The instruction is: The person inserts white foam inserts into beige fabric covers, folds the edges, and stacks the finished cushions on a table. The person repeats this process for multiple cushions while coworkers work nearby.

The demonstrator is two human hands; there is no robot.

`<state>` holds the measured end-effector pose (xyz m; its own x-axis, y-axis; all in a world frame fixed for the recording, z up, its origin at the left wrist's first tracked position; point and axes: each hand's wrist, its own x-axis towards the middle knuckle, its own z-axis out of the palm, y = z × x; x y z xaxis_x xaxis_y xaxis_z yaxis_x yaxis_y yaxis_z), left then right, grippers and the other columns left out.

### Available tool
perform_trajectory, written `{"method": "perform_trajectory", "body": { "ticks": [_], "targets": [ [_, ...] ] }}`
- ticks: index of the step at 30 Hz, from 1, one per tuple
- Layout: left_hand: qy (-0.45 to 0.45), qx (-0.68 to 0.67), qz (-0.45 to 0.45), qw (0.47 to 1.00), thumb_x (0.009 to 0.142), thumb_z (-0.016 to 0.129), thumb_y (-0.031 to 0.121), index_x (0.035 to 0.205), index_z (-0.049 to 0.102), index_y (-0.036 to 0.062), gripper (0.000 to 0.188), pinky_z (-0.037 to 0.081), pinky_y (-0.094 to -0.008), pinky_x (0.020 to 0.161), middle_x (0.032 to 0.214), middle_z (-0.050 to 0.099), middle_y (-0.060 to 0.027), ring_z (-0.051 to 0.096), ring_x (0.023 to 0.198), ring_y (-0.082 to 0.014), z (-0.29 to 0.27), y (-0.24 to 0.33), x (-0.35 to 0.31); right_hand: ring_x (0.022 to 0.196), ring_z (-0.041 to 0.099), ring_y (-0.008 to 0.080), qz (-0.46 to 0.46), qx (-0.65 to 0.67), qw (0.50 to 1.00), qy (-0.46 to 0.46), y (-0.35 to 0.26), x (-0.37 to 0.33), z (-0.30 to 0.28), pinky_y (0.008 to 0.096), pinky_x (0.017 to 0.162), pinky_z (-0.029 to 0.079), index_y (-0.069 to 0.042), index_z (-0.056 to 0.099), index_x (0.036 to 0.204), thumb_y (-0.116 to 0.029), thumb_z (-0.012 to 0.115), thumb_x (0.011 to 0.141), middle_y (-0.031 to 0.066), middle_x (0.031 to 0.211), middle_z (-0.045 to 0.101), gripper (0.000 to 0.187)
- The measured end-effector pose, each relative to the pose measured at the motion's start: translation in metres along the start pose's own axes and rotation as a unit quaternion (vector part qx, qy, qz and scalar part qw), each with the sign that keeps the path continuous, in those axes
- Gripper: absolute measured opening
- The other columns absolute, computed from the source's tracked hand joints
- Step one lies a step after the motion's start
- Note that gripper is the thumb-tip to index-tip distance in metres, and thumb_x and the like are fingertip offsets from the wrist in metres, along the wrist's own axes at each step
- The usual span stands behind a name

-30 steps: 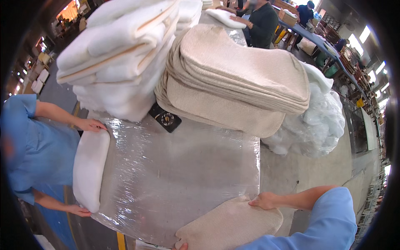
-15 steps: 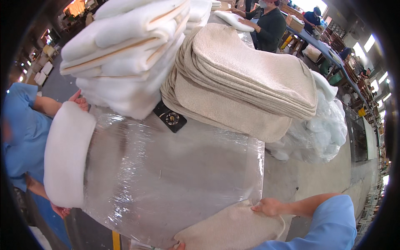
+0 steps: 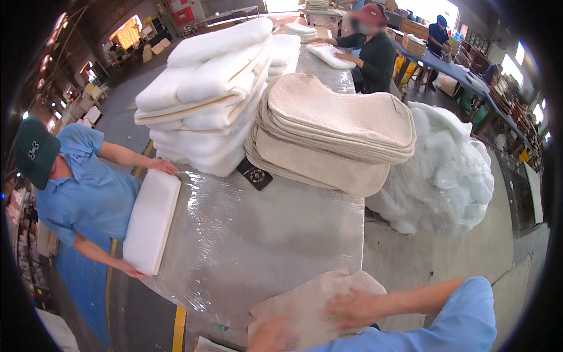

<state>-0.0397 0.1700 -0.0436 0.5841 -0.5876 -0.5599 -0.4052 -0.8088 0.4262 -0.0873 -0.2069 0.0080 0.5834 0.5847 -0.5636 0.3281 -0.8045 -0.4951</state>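
A beige fabric cover [image 3: 308,296] with a rounded outline lies at the near edge of the plastic-wrapped table [image 3: 281,240]. My right hand [image 3: 355,308] is over the cover, fingers stretched out and somewhat blurred, with nothing gripped. At the cover's near left part is my left hand [image 3: 271,334], so smeared by motion that its fingers cannot be made out. Farther off stands a stack of matching beige covers [image 3: 334,126]. A dark phone-like device [image 3: 254,175] with a round patterned middle lies beside that stack.
At left, a co-worker [image 3: 88,182] holds a white padded cushion [image 3: 151,223] by both ends on the table's edge. Folded white padding [image 3: 205,88] is piled high behind. Clear plastic-bagged white material [image 3: 437,170] bulges at right. Another person [image 3: 375,53] handles white padding at the far end.
My right hand has released the cover's edge and moved left onto its surface. My left hand has come further into view. The co-worker's cushion appears farther right, and the view has shifted.
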Motion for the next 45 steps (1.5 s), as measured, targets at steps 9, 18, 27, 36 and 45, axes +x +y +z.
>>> {"method": "perform_trajectory", "body": {
  "ticks": [9,18,27,36,45],
  "targets": [
    [-0.085,0.021,0.188,0.978,0.106,0.051,0.037,0.165,0.030,-0.0081,0.076,0.029,-0.0520,0.128,0.170,0.038,-0.0257,0.037,0.157,-0.0389,0.047,0.054,0.061,0.166,0.020,0.0327,-0.061,0.025,0.998,-0.019,0.010,0.039,0.035,0.0592,0.132,0.018,-0.005,0.019,0.172,-0.063,0.031,0.113,0.0155,0.179,0.022,0.084],
    [-0.104,-0.063,0.100,0.987,0.111,0.042,0.043,0.168,0.022,-0.0061,0.078,0.014,-0.0535,0.134,0.175,0.025,-0.0256,0.020,0.164,-0.0414,0.022,0.064,0.084,0.165,0.021,0.0351,-0.087,0.081,0.993,-0.008,0.033,0.061,0.032,0.0607,0.132,0.017,-0.002,0.017,0.172,-0.064,0.038,0.110,0.0203,0.179,0.020,0.091],
    [0.049,0.004,0.135,0.990,0.105,0.065,0.038,0.162,0.041,-0.0015,0.073,0.033,-0.0463,0.126,0.165,0.047,-0.0220,0.041,0.155,-0.0387,0.047,0.055,0.083,0.163,0.026,0.0360,-0.110,0.092,0.989,0.042,0.035,0.064,0.037,0.0641,0.129,0.022,0.000,0.023,0.170,-0.061,0.048,0.108,0.0223,0.176,0.028,0.091],
    [0.082,-0.238,0.082,0.964,0.108,0.059,0.029,0.163,0.042,0.0016,0.064,0.024,-0.0488,0.131,0.168,0.042,-0.0246,0.032,0.160,-0.0413,-0.025,0.003,0.046,0.157,0.039,0.0326,-0.117,0.135,0.984,0.028,0.036,0.048,-0.006,0.0662,0.127,0.027,-0.011,0.046,0.162,-0.049,0.054,0.110,0.0135,0.169,0.044,0.065],
    [0.097,-0.259,0.045,0.960,0.112,0.047,0.043,0.153,0.059,0.0085,0.055,0.025,-0.0501,0.131,0.166,0.046,-0.0217,0.037,0.157,-0.0416,0.030,-0.047,-0.029,0.149,0.049,0.0287,0.022,0.250,0.965,0.082,0.112,0.008,0.035,0.0542,0.123,0.036,-0.018,0.057,0.157,-0.046,0.055,0.110,0.0067,0.161,0.055,0.055]
  ]
}}
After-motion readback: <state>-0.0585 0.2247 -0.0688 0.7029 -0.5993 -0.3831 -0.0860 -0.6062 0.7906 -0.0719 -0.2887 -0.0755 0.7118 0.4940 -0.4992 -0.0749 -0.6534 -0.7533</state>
